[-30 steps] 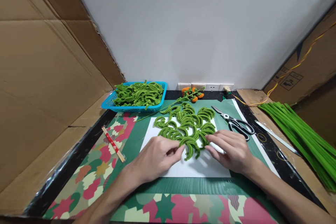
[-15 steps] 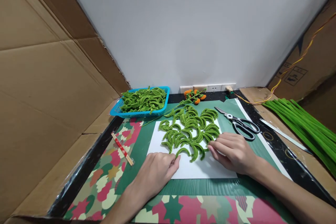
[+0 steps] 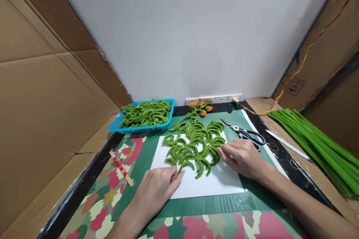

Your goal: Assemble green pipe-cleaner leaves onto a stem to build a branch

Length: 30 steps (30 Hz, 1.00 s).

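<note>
Your left hand point(image 3: 159, 186) pinches a green pipe cleaner point(image 3: 187, 164), now apart from the front cluster point(image 3: 202, 165); right hand point(image 3: 243, 158) bunched, hold unclear.

Paper point(image 3: 207, 187), smooth, matt; curls point(image 3: 182, 154) across its 12 o'clock edge, fuzzy. At 10 o'clock, basket point(image 3: 171, 114), glossy plastic; at 2, scissors point(image 3: 240, 130), metal-bladed, plastic-handled; at 3, rods point(image 3: 314, 143), fuzzy.
</note>
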Each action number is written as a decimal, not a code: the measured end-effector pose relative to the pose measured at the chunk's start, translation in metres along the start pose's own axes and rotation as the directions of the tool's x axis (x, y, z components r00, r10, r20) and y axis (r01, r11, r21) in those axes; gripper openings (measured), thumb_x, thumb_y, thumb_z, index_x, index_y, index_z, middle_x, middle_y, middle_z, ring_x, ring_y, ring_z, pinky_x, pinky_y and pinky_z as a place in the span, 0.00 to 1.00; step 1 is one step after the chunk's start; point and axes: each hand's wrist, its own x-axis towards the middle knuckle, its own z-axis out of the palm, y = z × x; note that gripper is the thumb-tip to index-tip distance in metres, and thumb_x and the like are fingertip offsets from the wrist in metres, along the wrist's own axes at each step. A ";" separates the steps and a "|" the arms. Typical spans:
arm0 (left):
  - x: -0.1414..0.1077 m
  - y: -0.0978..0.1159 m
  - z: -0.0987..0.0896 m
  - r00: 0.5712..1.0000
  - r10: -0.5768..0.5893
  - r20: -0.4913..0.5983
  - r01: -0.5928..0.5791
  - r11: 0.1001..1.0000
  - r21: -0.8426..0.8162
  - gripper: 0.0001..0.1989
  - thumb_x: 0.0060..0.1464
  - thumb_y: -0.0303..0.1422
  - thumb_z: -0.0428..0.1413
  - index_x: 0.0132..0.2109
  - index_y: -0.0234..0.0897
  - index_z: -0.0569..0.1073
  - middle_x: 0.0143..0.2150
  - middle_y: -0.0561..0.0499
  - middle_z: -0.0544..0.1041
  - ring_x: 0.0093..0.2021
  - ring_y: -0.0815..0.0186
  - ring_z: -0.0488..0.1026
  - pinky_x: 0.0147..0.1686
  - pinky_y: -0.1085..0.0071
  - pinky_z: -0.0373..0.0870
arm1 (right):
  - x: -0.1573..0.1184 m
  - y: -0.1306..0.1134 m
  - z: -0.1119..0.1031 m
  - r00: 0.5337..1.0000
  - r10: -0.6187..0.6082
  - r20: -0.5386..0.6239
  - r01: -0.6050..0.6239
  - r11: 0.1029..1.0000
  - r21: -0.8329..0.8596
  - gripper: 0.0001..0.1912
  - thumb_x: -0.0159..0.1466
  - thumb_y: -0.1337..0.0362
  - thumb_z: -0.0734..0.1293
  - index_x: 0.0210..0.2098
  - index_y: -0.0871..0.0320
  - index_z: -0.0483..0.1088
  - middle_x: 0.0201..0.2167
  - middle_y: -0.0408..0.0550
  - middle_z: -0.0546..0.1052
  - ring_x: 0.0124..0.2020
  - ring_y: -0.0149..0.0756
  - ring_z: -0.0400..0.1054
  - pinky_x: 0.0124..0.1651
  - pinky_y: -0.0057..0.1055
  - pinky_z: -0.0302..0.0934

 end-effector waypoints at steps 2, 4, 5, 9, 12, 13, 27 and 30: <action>0.001 -0.003 0.002 1.000 0.006 -0.018 -0.006 1.000 -0.003 0.22 0.73 0.40 0.49 0.28 0.40 0.67 0.24 0.52 0.76 0.27 0.60 0.77 0.30 0.66 0.52 | 0.000 0.001 0.002 0.999 0.023 0.026 -0.022 1.000 -0.019 0.22 0.77 0.68 0.61 0.24 0.57 0.68 0.18 0.40 0.70 0.18 0.30 0.57 0.29 0.33 0.48; 0.001 -0.003 0.004 0.999 0.020 -0.035 -0.020 1.000 -0.010 0.22 0.73 0.40 0.49 0.28 0.40 0.67 0.24 0.52 0.76 0.26 0.61 0.77 0.30 0.66 0.52 | 0.001 0.001 0.003 0.998 0.036 0.050 -0.034 0.999 -0.035 0.23 0.77 0.67 0.60 0.24 0.56 0.68 0.17 0.40 0.70 0.18 0.30 0.57 0.30 0.33 0.47; 0.001 -0.003 0.005 0.999 0.030 -0.043 -0.031 0.999 -0.019 0.21 0.73 0.40 0.49 0.28 0.41 0.67 0.24 0.52 0.76 0.26 0.61 0.76 0.30 0.66 0.52 | 0.001 0.001 0.003 0.998 0.039 0.058 -0.037 0.998 -0.042 0.23 0.77 0.67 0.60 0.24 0.56 0.68 0.17 0.40 0.70 0.18 0.30 0.57 0.30 0.33 0.47; 0.001 -0.004 -0.003 0.993 0.050 -0.107 -0.057 0.996 -0.062 0.22 0.73 0.40 0.48 0.28 0.41 0.68 0.23 0.53 0.76 0.24 0.63 0.75 0.29 0.67 0.53 | 0.003 0.005 -0.001 0.995 0.064 0.073 -0.058 0.995 -0.075 0.24 0.77 0.66 0.60 0.24 0.56 0.68 0.17 0.40 0.71 0.18 0.30 0.60 0.30 0.33 0.46; 0.007 -0.014 -0.022 0.980 -0.015 -0.199 -0.002 0.996 -0.088 0.19 0.72 0.39 0.48 0.31 0.41 0.73 0.22 0.55 0.75 0.22 0.64 0.72 0.28 0.68 0.53 | 0.002 0.013 -0.004 0.982 0.163 0.091 -0.148 0.977 -0.155 0.23 0.77 0.65 0.61 0.24 0.56 0.68 0.18 0.41 0.73 0.18 0.30 0.62 0.29 0.33 0.45; 0.012 -0.020 -0.029 0.973 -0.053 -0.224 0.029 0.994 -0.106 0.17 0.71 0.40 0.49 0.35 0.42 0.75 0.22 0.55 0.75 0.22 0.64 0.72 0.28 0.69 0.54 | 0.001 0.015 -0.005 0.976 0.197 0.089 -0.179 0.967 -0.180 0.23 0.77 0.64 0.61 0.24 0.56 0.68 0.18 0.41 0.73 0.18 0.31 0.63 0.29 0.33 0.45; 0.080 -0.066 -0.037 0.831 -0.182 -0.525 0.106 0.979 -0.173 0.14 0.69 0.39 0.50 0.42 0.40 0.78 0.26 0.53 0.74 0.27 0.64 0.72 0.30 0.72 0.58 | -0.008 0.051 -0.032 0.801 0.578 0.159 -0.386 0.700 -0.601 0.17 0.74 0.61 0.65 0.29 0.57 0.76 0.26 0.52 0.83 0.24 0.40 0.76 0.26 0.33 0.38; 0.074 -0.072 -0.020 0.834 -0.183 -0.520 0.098 0.977 -0.188 0.14 0.69 0.39 0.50 0.42 0.39 0.79 0.27 0.52 0.76 0.28 0.64 0.73 0.31 0.72 0.59 | -0.019 0.073 -0.052 0.586 0.783 0.210 -0.464 0.536 -0.706 0.13 0.73 0.58 0.66 0.35 0.54 0.79 0.29 0.53 0.84 0.26 0.47 0.78 0.24 0.31 0.41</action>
